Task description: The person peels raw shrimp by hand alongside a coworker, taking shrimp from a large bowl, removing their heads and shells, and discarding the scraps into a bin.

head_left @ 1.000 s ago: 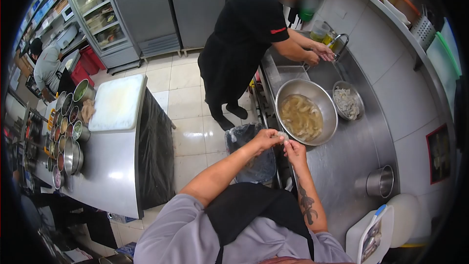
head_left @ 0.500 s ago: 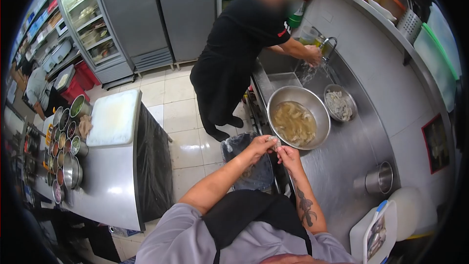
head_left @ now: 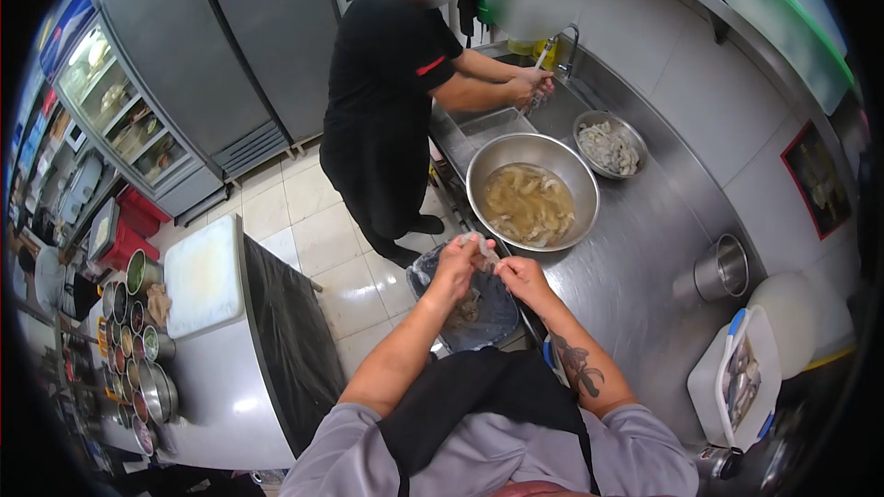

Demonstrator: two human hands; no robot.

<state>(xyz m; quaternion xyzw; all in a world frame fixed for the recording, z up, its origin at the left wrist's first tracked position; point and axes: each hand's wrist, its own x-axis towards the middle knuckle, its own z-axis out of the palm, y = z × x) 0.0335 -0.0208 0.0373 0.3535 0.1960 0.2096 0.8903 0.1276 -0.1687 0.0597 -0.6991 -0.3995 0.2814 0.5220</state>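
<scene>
In front of my apron I hold a greyish raw shrimp (head_left: 480, 242) between both hands. My left hand (head_left: 455, 269) has its fingers closed round the shrimp's body, while my right hand (head_left: 523, 278) pinches its lower end. Under the hands stands a bin lined with dark plastic (head_left: 503, 309), with scraps inside. Just beyond, on the steel counter, a large metal bowl (head_left: 587, 191) contains shrimp in cloudy yellowish water. Behind it to the right, a smaller metal bowl (head_left: 632, 132) is heaped with pale shrimp.
A co-worker in black (head_left: 382, 83) rinses their hands under the faucet (head_left: 573, 51) at the sink. To the right are a steel cup (head_left: 721, 269) and a white container (head_left: 709, 396). On the left, a worktable (head_left: 221, 359) carries a white cutting board (head_left: 207, 276) and several small pots.
My view has shifted, so the bowls and co-worker appear further left. My hands have drawn slightly apart, and more of the shrimp shows. The co-worker's hands stay at the running water.
</scene>
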